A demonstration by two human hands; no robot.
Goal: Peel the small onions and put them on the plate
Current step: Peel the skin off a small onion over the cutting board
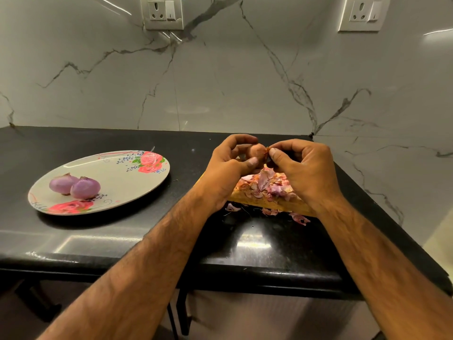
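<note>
- Small onion [257, 150]: only a rounded patch is seen; the rest is covered by the fingers of the left hand [228, 165] gripping it.
- Skin scrap [267, 149]: pinched by the right hand [301, 165]; too small and blurred for its extent to be told.
- Cutting board [274, 204]: only the near edge is shown; the remainder is hidden under the peel heap [267, 186] and behind both hands.
- Left peeled onion [61, 184]: partly masked by the right peeled onion [85, 187].
- Left wall socket [161, 13], right wall socket [362, 13]: tops are cut off by the upper edge.
- Forearms: cut off by the lower edge.
- Speck [175, 179], just right of the plate [122, 182]: too small to be identified.
</note>
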